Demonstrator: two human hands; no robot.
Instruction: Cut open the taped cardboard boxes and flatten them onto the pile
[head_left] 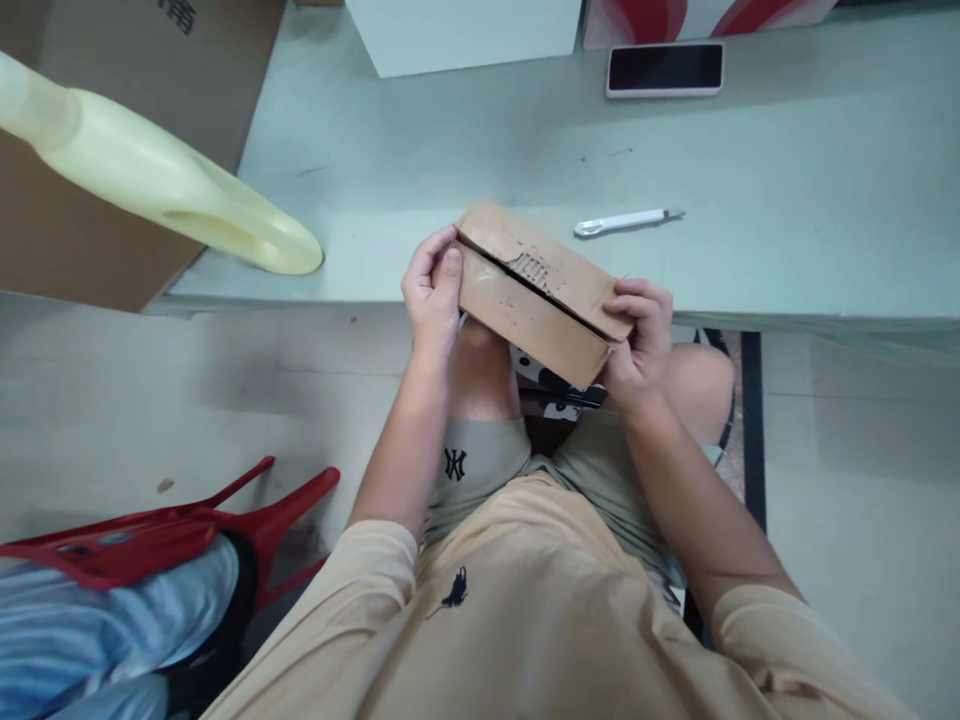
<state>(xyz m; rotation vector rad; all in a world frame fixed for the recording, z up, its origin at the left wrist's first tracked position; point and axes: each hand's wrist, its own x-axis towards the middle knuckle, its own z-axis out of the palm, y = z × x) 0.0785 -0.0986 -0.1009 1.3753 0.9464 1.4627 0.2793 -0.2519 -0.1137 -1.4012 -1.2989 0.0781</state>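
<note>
Both my hands hold a small brown cardboard box [517, 300] tilted over the table's front edge, above my lap. My left hand [435, 290] grips its left end, thumb on the near side. At the right end, my right hand [641, 335] has its fingers on the top face and the thumb lower down. A dark gap runs along the box between two faces, and a torn patch beside it bares the corrugated layer. Beyond the box a white utility knife [628, 221] lies on the table, its tip pointing right, touched by neither hand.
A phone [664, 70] lies at the back of the pale green table [825, 190], near a white box [465, 35]. At left, a pale yellow curved object [172, 175] reaches over the table before a large carton [112, 220]. A red stool [277, 520] stands lower left.
</note>
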